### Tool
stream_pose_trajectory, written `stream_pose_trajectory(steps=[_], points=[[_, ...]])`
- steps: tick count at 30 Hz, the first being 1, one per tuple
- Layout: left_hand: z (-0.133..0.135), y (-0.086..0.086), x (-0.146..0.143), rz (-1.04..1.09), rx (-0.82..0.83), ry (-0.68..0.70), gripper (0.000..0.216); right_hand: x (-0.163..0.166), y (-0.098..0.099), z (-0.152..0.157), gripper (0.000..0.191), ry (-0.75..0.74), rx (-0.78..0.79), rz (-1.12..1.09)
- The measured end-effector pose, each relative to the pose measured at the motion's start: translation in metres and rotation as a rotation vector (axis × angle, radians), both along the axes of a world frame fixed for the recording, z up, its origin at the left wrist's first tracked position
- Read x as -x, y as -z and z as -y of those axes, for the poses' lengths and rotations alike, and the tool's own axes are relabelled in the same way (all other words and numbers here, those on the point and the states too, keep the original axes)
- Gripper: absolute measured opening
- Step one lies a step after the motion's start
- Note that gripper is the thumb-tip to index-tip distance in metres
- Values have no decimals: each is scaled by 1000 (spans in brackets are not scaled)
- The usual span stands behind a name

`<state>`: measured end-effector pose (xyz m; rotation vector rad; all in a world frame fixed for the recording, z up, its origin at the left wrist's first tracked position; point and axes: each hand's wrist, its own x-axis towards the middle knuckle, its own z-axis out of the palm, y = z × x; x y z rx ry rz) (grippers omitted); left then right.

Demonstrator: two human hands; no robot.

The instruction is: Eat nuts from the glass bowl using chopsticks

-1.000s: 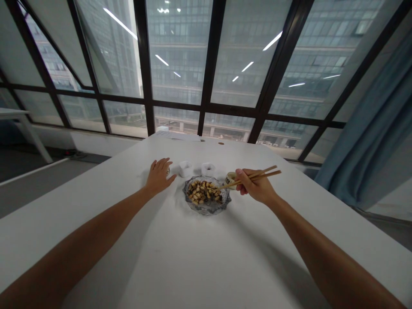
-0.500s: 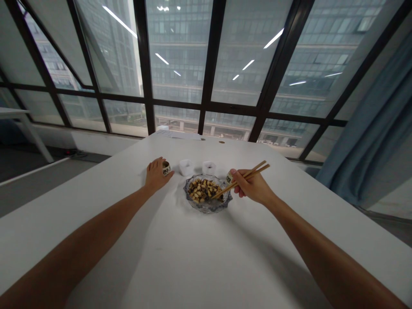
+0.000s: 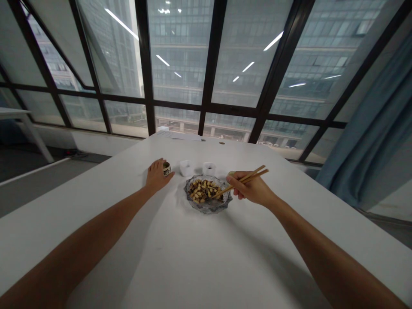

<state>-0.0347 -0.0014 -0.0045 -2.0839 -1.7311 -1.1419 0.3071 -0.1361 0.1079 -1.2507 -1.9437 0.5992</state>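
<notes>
My right grip point(image 3: 252, 188) is closed on two wooden chopsticks point(image 3: 254, 172), tips among nuts and seeds point(image 3: 201, 191) in a glass bowl point(image 3: 206, 209) mid-tabletop point(image 3: 193, 257). My left grip point(image 3: 156, 177) curves beside a lettered cup point(image 3: 167, 171); I can't tell if it's grasping. Two white cups point(image 3: 185, 171) stand behind the bowl, windows point(image 3: 180, 51) beyond.

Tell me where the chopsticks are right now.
In the head view, the chopsticks are right of centre, held in the right hand, their lower ends slanting down into the glass bowl.
</notes>
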Motion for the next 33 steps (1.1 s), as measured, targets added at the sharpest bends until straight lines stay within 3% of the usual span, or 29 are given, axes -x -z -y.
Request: stream_pose_trajectory(steps=[13,33], points=[[0,0,0,-2,13,6,58,-6,-2,-2,54,49,7,-5],[3,-2,-1,-27,35,3,57,-2,-11,7,47,-69,-40,232]])
